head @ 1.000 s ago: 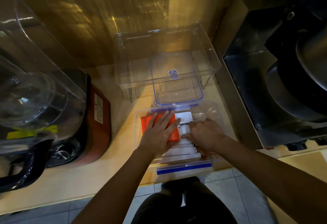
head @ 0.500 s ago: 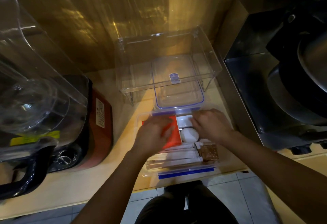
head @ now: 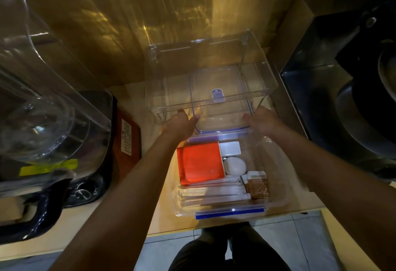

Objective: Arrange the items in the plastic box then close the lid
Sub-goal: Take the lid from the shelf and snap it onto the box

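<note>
The plastic box point(head: 276, 176) is sitting in the lower middle of the frame, with the red packet point(head: 200, 162), white egg point(head: 235, 165) and brown sachets point(head: 258, 186) lying neatly inside. The packing looks done — now comes the lid point(head: 220, 101), just above the box in the middle. The left hand point(head: 180, 124) and right hand point(head: 262, 120) are reaching for its two near corners, fingers loosely spread. Next they need to grip it and lower it squarely on.
</note>
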{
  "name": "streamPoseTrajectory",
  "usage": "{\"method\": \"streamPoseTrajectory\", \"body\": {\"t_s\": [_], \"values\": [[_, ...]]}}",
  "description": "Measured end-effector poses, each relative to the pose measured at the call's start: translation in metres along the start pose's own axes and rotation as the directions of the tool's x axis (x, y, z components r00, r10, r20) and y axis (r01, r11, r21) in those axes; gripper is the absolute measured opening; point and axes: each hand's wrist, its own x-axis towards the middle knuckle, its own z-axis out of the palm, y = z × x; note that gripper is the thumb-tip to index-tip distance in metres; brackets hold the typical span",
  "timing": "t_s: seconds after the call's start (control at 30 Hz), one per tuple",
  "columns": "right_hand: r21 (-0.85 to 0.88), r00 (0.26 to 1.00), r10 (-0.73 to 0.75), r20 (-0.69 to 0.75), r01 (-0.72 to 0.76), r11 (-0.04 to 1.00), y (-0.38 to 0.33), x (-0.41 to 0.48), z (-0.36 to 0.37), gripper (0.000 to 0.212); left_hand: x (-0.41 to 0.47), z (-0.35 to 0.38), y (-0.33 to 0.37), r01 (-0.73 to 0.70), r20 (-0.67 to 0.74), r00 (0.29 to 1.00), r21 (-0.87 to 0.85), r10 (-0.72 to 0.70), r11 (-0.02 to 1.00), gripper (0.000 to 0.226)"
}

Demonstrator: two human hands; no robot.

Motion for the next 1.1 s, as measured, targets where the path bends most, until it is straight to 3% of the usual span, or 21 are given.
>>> {"method": "streamPoseTrajectory", "body": {"t_s": [0.1, 0.23, 0.3, 0.47, 0.6, 0.77, 0.97, 1.1], "values": [[0.114, 0.997, 0.028, 0.070, -0.036, 0.993, 0.002, 0.007, -0.001, 0.035, 0.006, 0.003, 0.002, 0.023, 0.075, 0.997, -0.070, -0.018, 0.997, 0.057], [0.218, 0.996, 0.023, 0.085, -0.041, 0.975, 0.007, 0.014, 0.000, 0.029, 0.009, 0.007, 0.000, 0.047, 0.133, 0.991, -0.277, -0.010, 0.960, 0.036], [0.228, 0.997, 0.017, 0.080, -0.035, 0.973, 0.011, 0.015, 0.001, 0.025, 0.010, 0.004, -0.001, 0.050, 0.140, 0.990, -0.368, 0.002, 0.929, 0.021], [0.298, 0.999, -0.031, -0.009, 0.033, 0.954, 0.016, 0.013, 0.000, 0.014, 0.009, -0.005, -0.009, 0.038, 0.117, 0.993, -0.545, 0.031, 0.837, 0.014], [0.389, 0.997, -0.050, -0.052, 0.066, 0.919, 0.013, 0.007, -0.003, 0.038, -0.003, -0.007, -0.011, 0.009, 0.068, 0.996, -0.706, 0.054, 0.708, 0.013], [0.540, 0.989, -0.063, -0.132, 0.125, 0.833, 0.008, -0.002, -0.011, 0.047, -0.019, -0.009, -0.010, -0.045, -0.005, 0.998, -0.702, 0.059, 0.710, 0.026], [0.669, 0.992, -0.002, -0.130, 0.089, 0.738, 0.008, -0.015, -0.015, 0.029, -0.037, -0.022, -0.003, 0.010, 0.014, 1.000, -0.733, -0.001, 0.680, 0.024], [0.834, 0.992, 0.107, -0.072, 0.001, 0.552, 0.010, -0.021, -0.018, 0.009, -0.057, -0.026, 0.006, 0.021, 0.046, 0.999, -0.775, 0.023, 0.631, 0.031]]}}
